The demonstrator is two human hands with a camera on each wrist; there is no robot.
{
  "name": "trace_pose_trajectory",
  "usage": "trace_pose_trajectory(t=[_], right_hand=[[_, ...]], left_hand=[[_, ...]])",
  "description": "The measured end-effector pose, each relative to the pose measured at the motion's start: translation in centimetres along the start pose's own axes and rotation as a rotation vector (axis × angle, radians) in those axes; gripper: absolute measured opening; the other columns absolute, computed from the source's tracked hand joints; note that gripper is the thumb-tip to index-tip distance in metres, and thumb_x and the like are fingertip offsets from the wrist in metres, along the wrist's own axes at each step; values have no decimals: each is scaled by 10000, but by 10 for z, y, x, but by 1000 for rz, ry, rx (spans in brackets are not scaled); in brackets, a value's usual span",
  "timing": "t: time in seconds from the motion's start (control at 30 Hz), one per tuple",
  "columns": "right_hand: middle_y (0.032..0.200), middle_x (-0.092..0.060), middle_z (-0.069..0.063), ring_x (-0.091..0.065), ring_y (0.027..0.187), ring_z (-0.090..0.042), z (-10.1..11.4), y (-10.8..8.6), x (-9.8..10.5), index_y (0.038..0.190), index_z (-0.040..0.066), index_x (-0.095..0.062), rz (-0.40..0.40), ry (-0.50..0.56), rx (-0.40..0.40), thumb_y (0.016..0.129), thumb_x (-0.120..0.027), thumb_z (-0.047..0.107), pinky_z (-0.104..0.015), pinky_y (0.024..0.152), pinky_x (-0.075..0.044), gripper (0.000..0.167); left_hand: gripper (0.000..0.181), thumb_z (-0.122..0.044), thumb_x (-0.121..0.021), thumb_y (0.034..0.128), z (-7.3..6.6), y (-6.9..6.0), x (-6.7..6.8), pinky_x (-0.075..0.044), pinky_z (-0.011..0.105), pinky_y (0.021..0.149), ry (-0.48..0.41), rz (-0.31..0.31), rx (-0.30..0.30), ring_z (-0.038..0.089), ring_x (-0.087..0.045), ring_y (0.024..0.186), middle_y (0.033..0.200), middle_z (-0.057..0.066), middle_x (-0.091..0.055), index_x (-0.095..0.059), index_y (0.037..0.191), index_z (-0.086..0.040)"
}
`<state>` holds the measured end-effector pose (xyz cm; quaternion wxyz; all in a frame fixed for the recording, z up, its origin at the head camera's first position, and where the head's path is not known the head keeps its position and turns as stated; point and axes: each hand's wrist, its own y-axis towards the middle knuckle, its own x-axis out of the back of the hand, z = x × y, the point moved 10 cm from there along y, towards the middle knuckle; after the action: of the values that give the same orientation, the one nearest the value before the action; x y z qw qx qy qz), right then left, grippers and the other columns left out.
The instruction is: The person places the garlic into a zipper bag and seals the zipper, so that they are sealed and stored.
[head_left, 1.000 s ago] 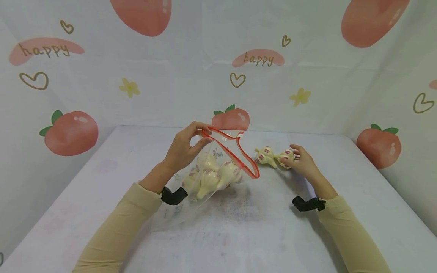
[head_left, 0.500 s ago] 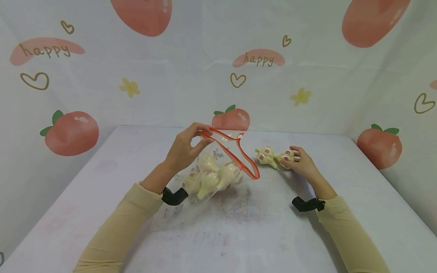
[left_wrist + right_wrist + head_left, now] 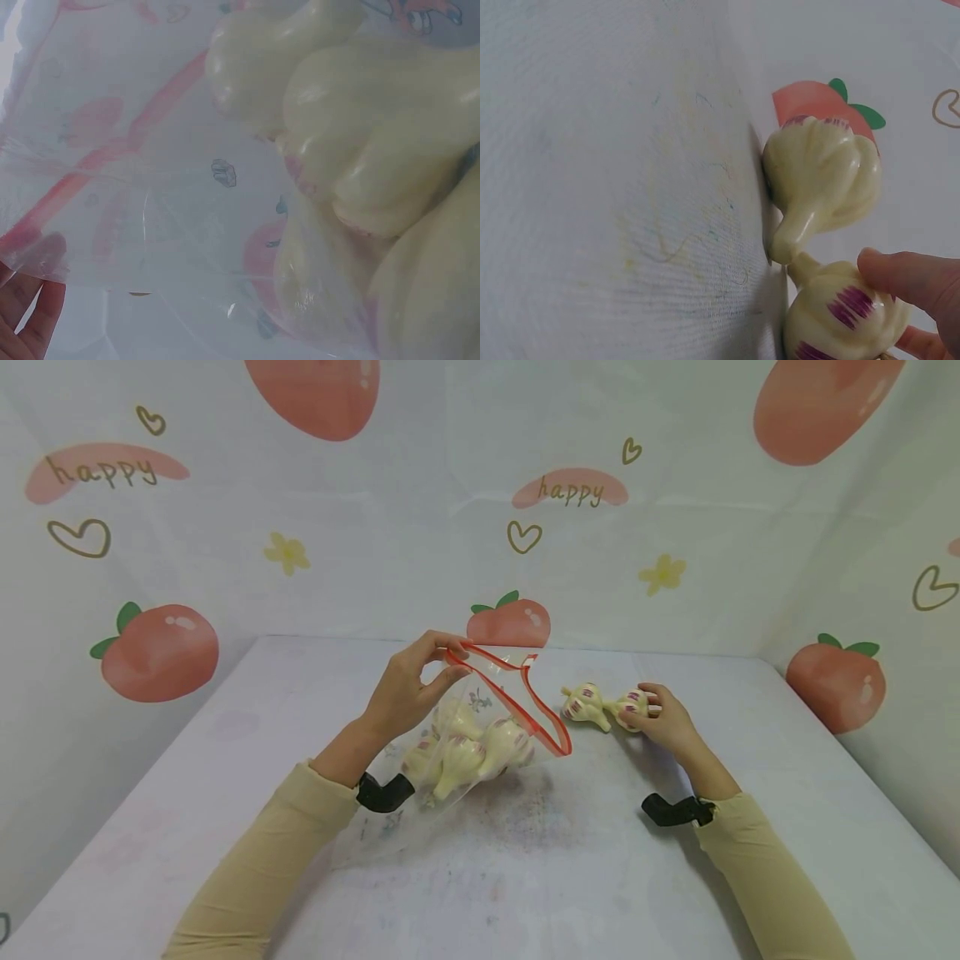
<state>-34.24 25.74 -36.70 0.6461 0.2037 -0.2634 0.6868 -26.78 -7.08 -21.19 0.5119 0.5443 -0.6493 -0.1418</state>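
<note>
My left hand point(image 3: 408, 689) pinches the red-edged rim of a clear plastic bag point(image 3: 551, 739), whose mouth faces right. Inside the bag lie several garlic bulbs point(image 3: 459, 758), large and pale in the left wrist view point(image 3: 375, 127). At the right, my right hand point(image 3: 667, 722) grips a garlic bulb point(image 3: 628, 708) with purple streaks, thumb on its near side. Another bulb point(image 3: 585, 703) lies just left of it, stems close together. In the right wrist view the gripped bulb point(image 3: 840, 319) sits below the other one point(image 3: 821, 172).
A white cloth covers the table point(image 3: 525, 877). Behind it hangs a white backdrop point(image 3: 420, 527) printed with red fruit, hearts and yellow flowers. Each wrist carries a black mount, the left one point(image 3: 385, 793) near the bag and the right one point(image 3: 675, 810) above the table.
My right hand's fingers have closed in slightly on the right-hand bulb. The left hand and the bag have hardly moved.
</note>
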Motion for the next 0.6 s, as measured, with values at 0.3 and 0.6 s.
trace_pose_trajectory(t=[0.3, 0.6], right_hand=[[1425, -285, -330, -398, 1255, -427, 1, -2, 5, 1459, -17, -175, -19, 3, 14, 914, -594, 259, -360, 919, -442, 740], [1444, -279, -313, -407, 1265, -414, 3, -6, 14, 1467, 7, -173, -40, 25, 14, 912, -596, 285, -227, 833, -430, 751]], left_hand=[[327, -220, -615, 861, 0, 0, -1, -507, 404, 925, 9, 7, 4, 273, -622, 1032, 1054, 167, -624, -544, 1054, 35], [320, -233, -612, 865, 0, 0, -1, -508, 400, 922, 6, 6, 0, 269, -623, 1031, 1071, 166, -628, -545, 1048, 21]])
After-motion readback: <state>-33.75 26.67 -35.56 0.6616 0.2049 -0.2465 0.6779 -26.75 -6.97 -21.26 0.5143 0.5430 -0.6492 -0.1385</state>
